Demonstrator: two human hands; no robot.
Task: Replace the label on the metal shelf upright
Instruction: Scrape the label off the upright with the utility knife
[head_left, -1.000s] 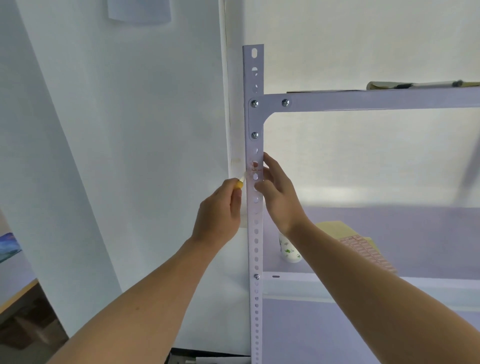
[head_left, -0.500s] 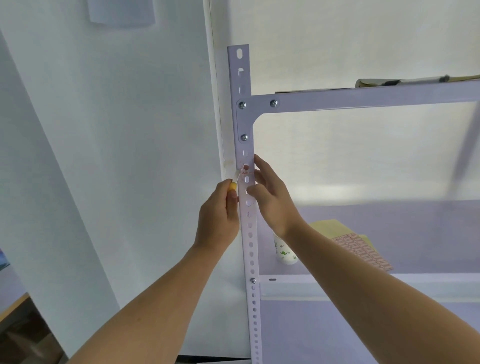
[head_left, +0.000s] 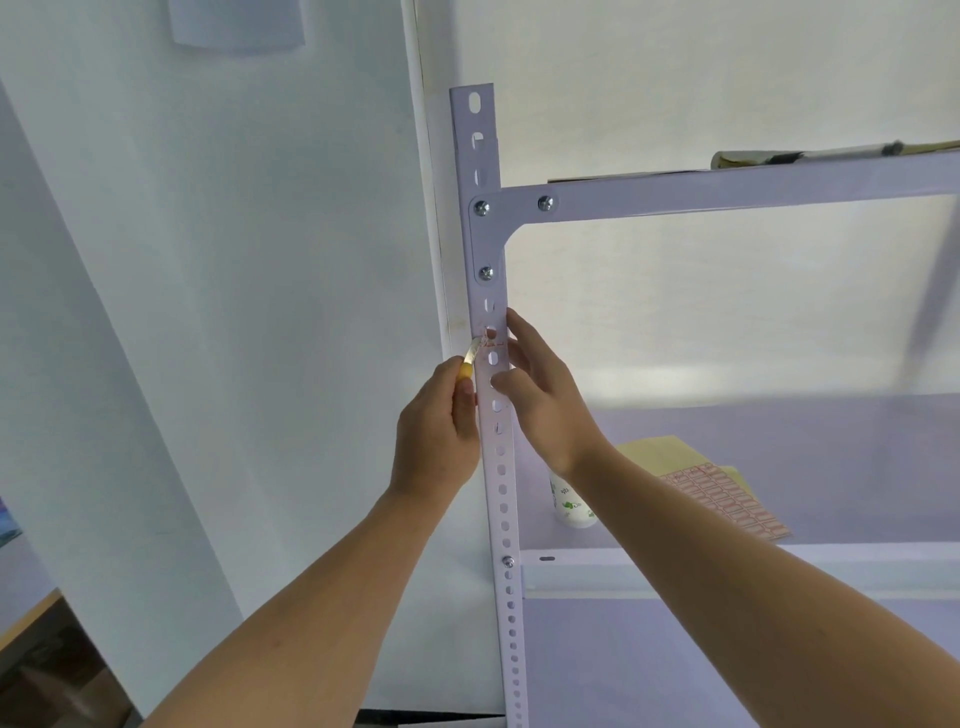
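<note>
A white perforated metal shelf upright (head_left: 503, 499) runs down the middle of the view. A small torn label with red print (head_left: 490, 338) sticks to it below the corner bracket. My left hand (head_left: 436, 431) grips a yellow-handled knife (head_left: 469, 361), whose blade tip lies at the label's left edge. My right hand (head_left: 545, 400) holds the upright from the right, thumb on its front face and fingers straight along its edge beside the label.
On the lower shelf (head_left: 779, 566) lie a sheet of red-printed labels (head_left: 727, 499) on yellow backing and a small white bottle (head_left: 569, 506). A flat object (head_left: 810, 155) rests on the upper shelf. A white wall panel (head_left: 260, 312) stands left of the upright.
The knife's blade has risen from beside the upright to the label's left edge, and the label looks more torn. My right hand stays on the upright. The view has shifted slightly.
</note>
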